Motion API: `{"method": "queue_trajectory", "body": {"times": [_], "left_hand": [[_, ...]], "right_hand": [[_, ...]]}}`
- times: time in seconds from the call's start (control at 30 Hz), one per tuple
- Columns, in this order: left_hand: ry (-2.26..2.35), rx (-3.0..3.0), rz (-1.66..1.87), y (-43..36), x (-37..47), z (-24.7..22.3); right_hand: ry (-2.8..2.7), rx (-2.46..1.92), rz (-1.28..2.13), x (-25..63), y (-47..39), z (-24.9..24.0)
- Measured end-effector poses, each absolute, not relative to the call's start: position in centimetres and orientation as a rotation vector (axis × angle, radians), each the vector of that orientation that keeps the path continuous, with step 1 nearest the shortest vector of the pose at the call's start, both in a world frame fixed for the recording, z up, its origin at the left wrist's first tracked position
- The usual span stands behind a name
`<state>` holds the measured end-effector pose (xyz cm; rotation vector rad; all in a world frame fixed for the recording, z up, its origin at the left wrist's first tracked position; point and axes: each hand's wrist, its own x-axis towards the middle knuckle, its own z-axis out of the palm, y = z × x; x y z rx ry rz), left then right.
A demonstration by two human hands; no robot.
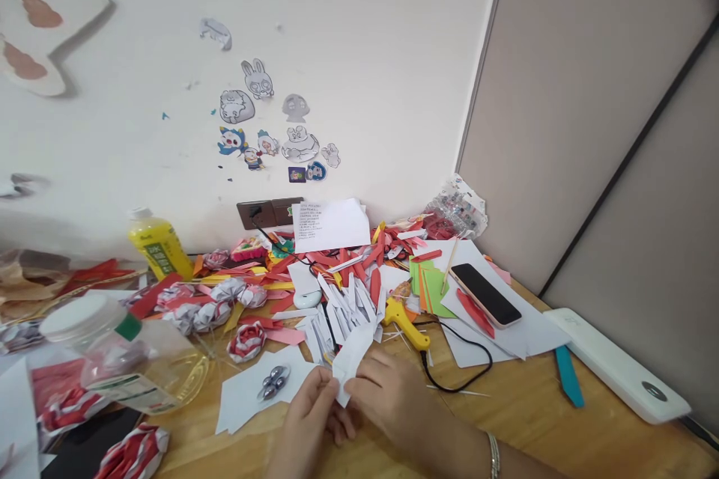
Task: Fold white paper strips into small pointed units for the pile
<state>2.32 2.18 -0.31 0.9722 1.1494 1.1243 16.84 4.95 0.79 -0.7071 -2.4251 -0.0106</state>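
A small piece of folded white paper [353,353] is held up between my two hands, low in the middle of the view. My left hand [314,413] pinches its lower left edge with thumb and fingers. My right hand [393,395] grips its right side, fingers bent around it. Just beyond the paper lies a pile of folded white strips [351,308]. Left of my hands, several shiny dark beads [274,382] rest on white paper sheets [236,400]. A yellow glue gun [409,325] lies beyond my right hand.
A tall clear jar [132,348] and a yellow drink bottle [160,243] stand left, near red-and-white paper flowers [247,342]. Red strips [359,262] cover the back. To the right are a phone [486,293], a black cable [469,389], a teal tool [569,376] and a long white device [615,363].
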Motion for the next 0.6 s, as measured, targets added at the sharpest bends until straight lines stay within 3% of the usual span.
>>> {"method": "queue_trajectory", "body": {"times": [0.43, 0.6], "left_hand": [[1.195, 1.085, 1.110, 2.4, 2.4, -0.6], [1.223, 1.136, 1.106, 2.1, 2.5, -0.6]], "right_hand": [[-1.848, -1.065, 0.940, 15.7, 5.2, -0.3], [-1.731, -1.078, 1.074, 15.5, 5.3, -0.6]]}}
